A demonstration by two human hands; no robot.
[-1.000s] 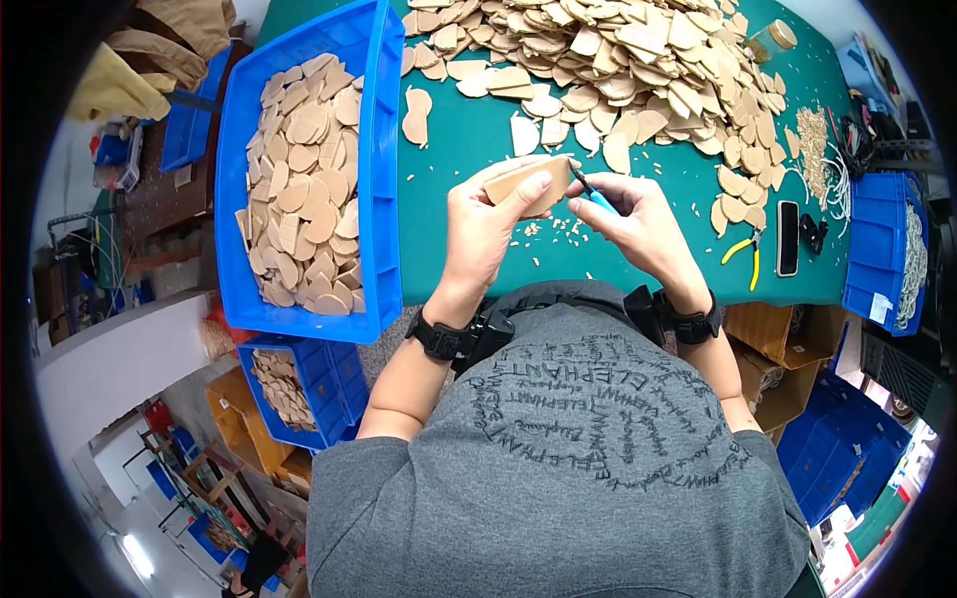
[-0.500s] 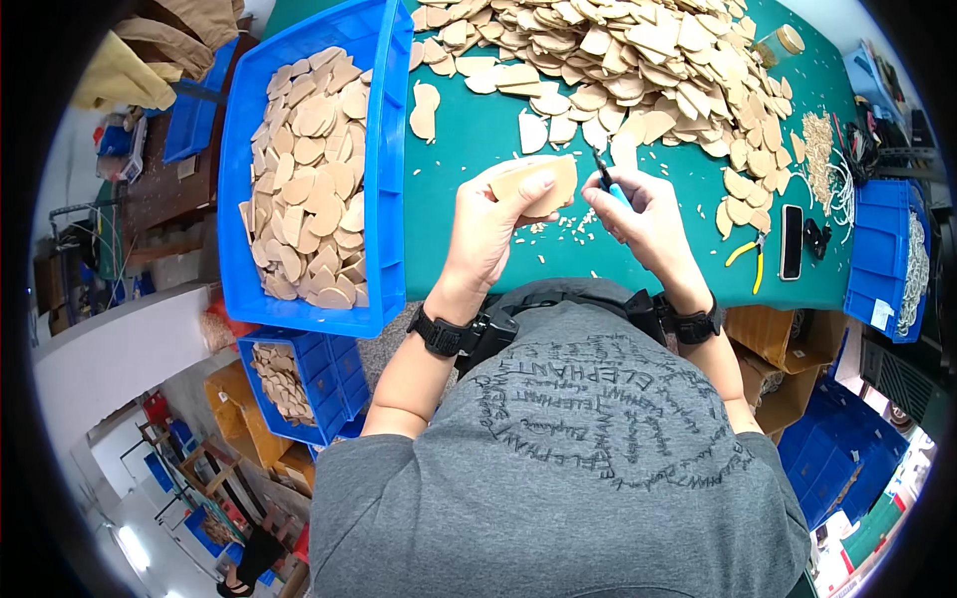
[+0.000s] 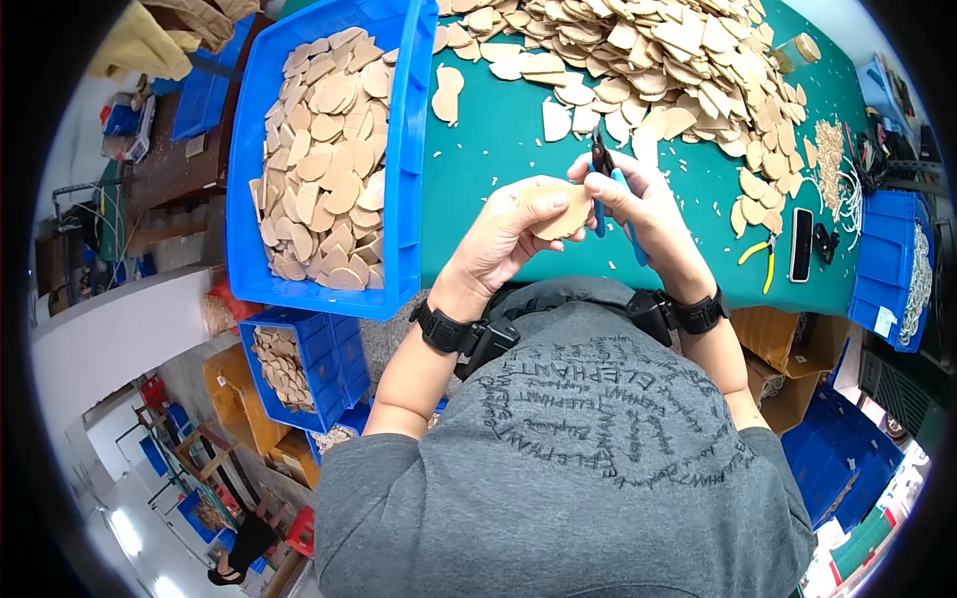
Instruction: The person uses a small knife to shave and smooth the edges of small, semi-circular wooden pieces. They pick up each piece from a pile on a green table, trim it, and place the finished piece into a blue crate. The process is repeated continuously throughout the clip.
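Note:
A tan, flat, rounded wooden piece (image 3: pixel 564 213) is pinched in my left hand (image 3: pixel 498 239), thumb on its top face. My right hand (image 3: pixel 653 209) closes around a pair of blue-handled nippers (image 3: pixel 601 159), their black jaws pointing up and away from me. The fingers of both hands come close together at the piece's right edge. Beyond them a large heap of similar wooden pieces (image 3: pixel 658 50) covers the far part of the green table (image 3: pixel 478 179). Small light scraps lie scattered on the table near my hands.
A big blue bin (image 3: pixel 407 189) of wooden pieces stands on the left, a smaller blue bin (image 3: pixel 344 364) below it. At right lie yellow-handled pliers (image 3: pixel 770 263), a phone (image 3: pixel 800 245), a pile of small scraps (image 3: pixel 829 164) and a jar (image 3: pixel 797 52). Another blue bin (image 3: pixel 882 254) flanks the table's right edge.
The wooden piece has been turned in my left hand. The nippers have swung more upright and show more of their jaws and handles. The whole view has shifted slightly.

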